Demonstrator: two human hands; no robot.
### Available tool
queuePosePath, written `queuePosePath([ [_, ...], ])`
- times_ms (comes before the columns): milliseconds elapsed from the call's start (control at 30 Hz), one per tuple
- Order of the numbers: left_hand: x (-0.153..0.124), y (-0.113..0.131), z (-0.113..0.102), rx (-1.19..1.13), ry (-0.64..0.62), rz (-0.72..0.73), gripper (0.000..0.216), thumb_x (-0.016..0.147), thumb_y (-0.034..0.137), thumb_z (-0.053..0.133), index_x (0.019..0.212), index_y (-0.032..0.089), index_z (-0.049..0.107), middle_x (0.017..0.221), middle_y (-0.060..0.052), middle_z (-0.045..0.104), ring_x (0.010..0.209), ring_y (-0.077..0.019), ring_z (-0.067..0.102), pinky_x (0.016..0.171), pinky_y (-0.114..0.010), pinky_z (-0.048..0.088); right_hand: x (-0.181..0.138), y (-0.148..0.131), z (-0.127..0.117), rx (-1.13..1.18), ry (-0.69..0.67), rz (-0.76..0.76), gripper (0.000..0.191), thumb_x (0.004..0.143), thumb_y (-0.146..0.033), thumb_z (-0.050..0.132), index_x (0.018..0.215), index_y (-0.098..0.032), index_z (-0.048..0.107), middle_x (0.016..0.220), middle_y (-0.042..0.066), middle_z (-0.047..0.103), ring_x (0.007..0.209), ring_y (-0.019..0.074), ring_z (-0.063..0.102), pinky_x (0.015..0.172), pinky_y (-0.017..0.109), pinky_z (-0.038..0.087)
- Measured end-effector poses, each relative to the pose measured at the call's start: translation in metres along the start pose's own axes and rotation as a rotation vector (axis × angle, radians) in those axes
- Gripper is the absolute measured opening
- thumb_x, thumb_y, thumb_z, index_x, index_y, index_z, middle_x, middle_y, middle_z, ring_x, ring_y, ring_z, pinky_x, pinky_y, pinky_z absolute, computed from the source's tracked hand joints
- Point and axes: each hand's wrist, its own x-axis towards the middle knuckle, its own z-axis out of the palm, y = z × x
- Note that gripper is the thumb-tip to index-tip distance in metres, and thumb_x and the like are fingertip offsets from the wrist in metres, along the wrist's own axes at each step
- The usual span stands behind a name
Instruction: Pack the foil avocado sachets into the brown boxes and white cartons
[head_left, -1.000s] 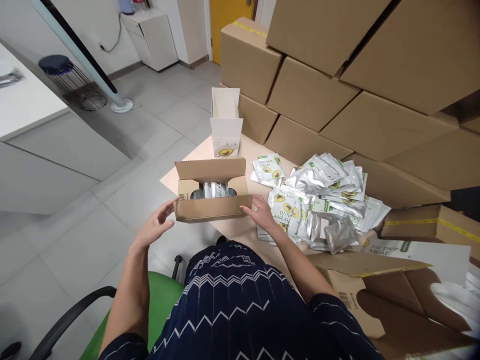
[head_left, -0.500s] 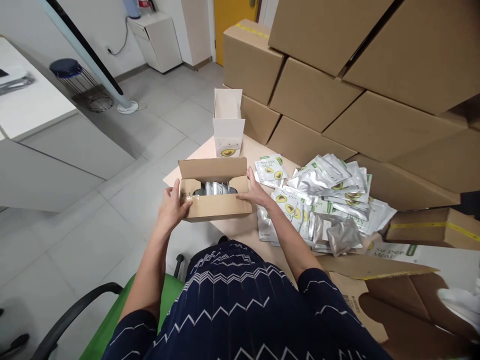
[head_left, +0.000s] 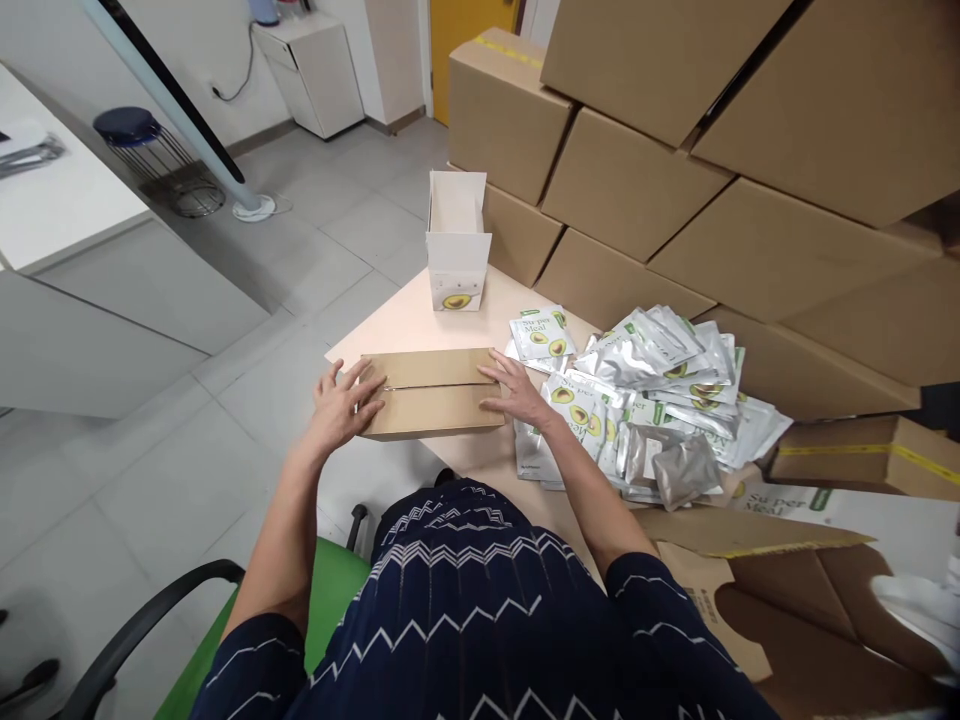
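Observation:
A small brown cardboard box [head_left: 433,412] lies in front of me at the table's near edge, its two top flaps folded down with a narrow gap between them. My left hand [head_left: 345,404] grips its left end, fingers somewhat apart and tips on the top flaps. At the opposite end my right hand [head_left: 516,386] holds the right side, fingertips resting over both flaps. The box's contents are hidden under the flaps. Just behind it stands an open white carton [head_left: 458,255] with an avocado picture.
Silver-and-white sachets [head_left: 652,390] with avocado prints lie heaped on the table [head_left: 390,325] to the right. Large cartons [head_left: 630,190] are stacked behind them. An open carton [head_left: 795,600] is at lower right. A green chair [head_left: 330,590] is beside me.
The box's raised far flap and near flap have been folded down over the opening, covering the packets seen inside. Both hands have shifted their fingers onto the top.

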Motion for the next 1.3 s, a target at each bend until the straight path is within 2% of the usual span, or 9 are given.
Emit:
queuePosePath([
  [167,-0.015,0.025,0.011,0.173,-0.040,0.010,0.055,0.099,0.050,0.037,0.147,0.026,0.048,0.156,-0.008,0.043,0.149,-0.0425,0.018,0.115,-0.071,0.015,-0.011,0.003,0.003,-0.019,-0.045,0.000,0.062,0.089,-0.060,0.060,0.144,-0.031,0.054,0.166,0.006,0.018,0.150,0.0333,0.021,0.119,0.056,0.021],
  [267,-0.017,0.046,0.022,0.264,-0.085,0.055,0.085,0.086,0.070,0.051,0.155,0.024,0.033,0.163,-0.013,0.028,0.150,-0.0472,0.013,0.114,-0.073,0.013,-0.014,0.000,0.002,0.007,-0.057,0.034,0.062,0.090,-0.059,0.058,0.145,-0.031,0.053,0.167,0.006,0.014,0.151,0.0344,0.019,0.119,0.057,0.021],
  [400,-0.013,0.064,0.035,0.335,-0.099,0.083,0.095,0.080,0.066,0.064,0.158,0.028,0.026,0.166,-0.012,0.018,0.150,-0.0488,0.006,0.110,-0.077,0.010,-0.002,0.001,-0.009,0.114,-0.037,0.074,0.046,0.088,-0.054,0.062,0.126,-0.030,0.069,0.163,0.006,0.029,0.147,0.0332,0.030,0.117,0.055,0.027],
  [500,-0.010,0.067,0.039,0.342,-0.100,0.082,0.092,0.082,0.061,0.065,0.158,0.029,0.024,0.166,-0.010,0.019,0.151,-0.0473,0.004,0.111,-0.076,0.011,0.040,0.015,-0.025,0.253,0.194,0.195,0.037,0.086,-0.051,0.063,0.106,-0.023,0.076,0.143,0.012,0.054,0.125,0.0289,0.055,0.107,0.050,0.043],
  [667,-0.010,0.066,0.038,0.354,-0.112,0.061,0.092,0.080,0.060,0.067,0.157,0.032,0.025,0.165,-0.008,0.021,0.151,-0.0465,0.005,0.111,-0.074,0.017,0.161,0.047,-0.056,0.526,0.509,0.393,0.069,0.070,-0.038,0.074,0.134,-0.019,0.056,0.132,0.015,0.061,0.109,0.0234,0.061,0.090,0.040,0.052],
  [767,-0.010,0.067,0.037,0.359,-0.118,0.045,0.093,0.079,0.060,0.069,0.157,0.033,0.026,0.165,-0.007,0.022,0.151,-0.0460,0.007,0.111,-0.073,0.019,0.225,0.056,-0.063,0.665,0.457,0.368,0.067,0.069,-0.034,0.074,0.131,-0.020,0.055,0.136,0.014,0.059,0.110,0.0218,0.060,0.089,0.038,0.052],
  [900,-0.011,0.067,0.037,0.350,-0.128,0.027,0.094,0.077,0.061,0.071,0.156,0.035,0.028,0.164,-0.006,0.024,0.152,-0.0451,0.008,0.110,-0.071,0.023,0.264,0.058,-0.048,0.702,0.279,0.365,0.043,0.065,-0.030,0.075,0.102,-0.011,0.066,0.109,0.013,0.071,0.096,0.0210,0.064,0.090,0.038,0.052],
  [1100,-0.013,0.064,0.035,0.363,-0.127,0.032,0.094,0.077,0.059,0.071,0.156,0.035,0.027,0.164,-0.006,0.025,0.152,-0.0443,0.010,0.109,-0.069,0.028,0.243,0.054,-0.043,0.696,0.371,0.362,0.056,0.067,-0.036,0.075,0.116,-0.011,0.063,0.108,0.011,0.070,0.097,0.0210,0.064,0.080,0.037,0.058],
  [1300,-0.003,0.052,0.032,0.381,-0.100,0.109,0.090,0.080,0.059,0.067,0.157,0.033,0.027,0.165,-0.005,0.024,0.151,-0.0434,0.011,0.107,-0.066,0.030,0.134,0.026,-0.102,0.955,0.726,0.227,0.047,0.068,-0.048,0.079,0.100,-0.017,0.066,0.100,0.003,0.068,0.093,0.0172,0.064,0.076,0.038,0.064],
])
